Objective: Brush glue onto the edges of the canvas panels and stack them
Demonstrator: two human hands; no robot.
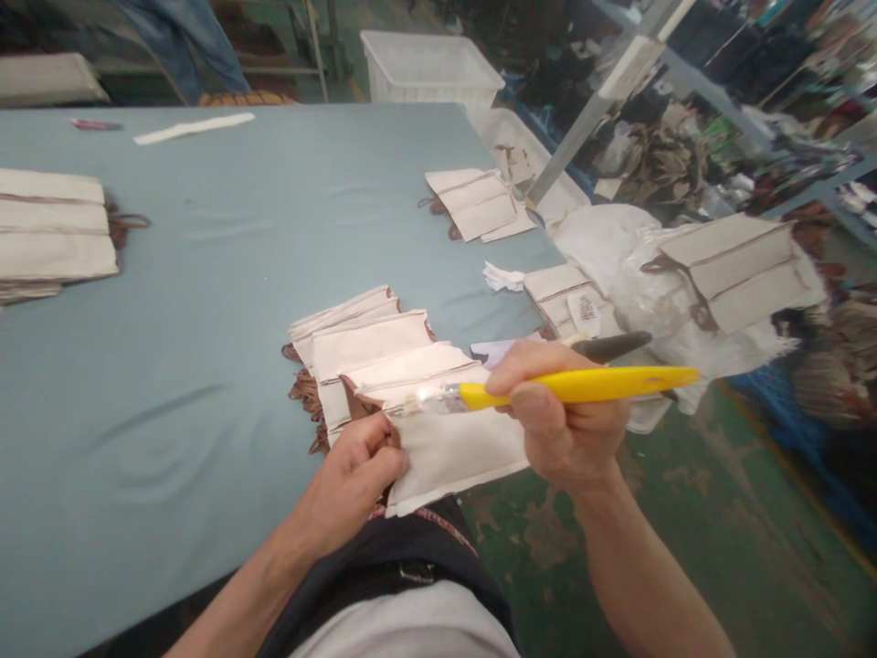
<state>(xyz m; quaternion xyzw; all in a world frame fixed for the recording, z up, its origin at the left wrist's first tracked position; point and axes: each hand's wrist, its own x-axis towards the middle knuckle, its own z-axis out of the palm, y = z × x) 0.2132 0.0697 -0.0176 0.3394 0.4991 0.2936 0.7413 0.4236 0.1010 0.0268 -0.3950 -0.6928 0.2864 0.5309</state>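
Observation:
In my right hand is a paintbrush with a yellow handle, held between thumb and fingers. Its pale bristle end points left, over the cream fabric piece near the table's front edge. My left hand is closed on the left edge of that piece, where a brown side shows. Under and behind it lies a fanned stack of similar cream pieces, with brown cords sticking out on the left. Whether the bristles touch the fabric I cannot tell.
More cream pieces lie on the blue-grey table at the left and the far right. A white plastic bin stands behind. Bagged pieces and a metal post are at the right. A person's jeans show beyond.

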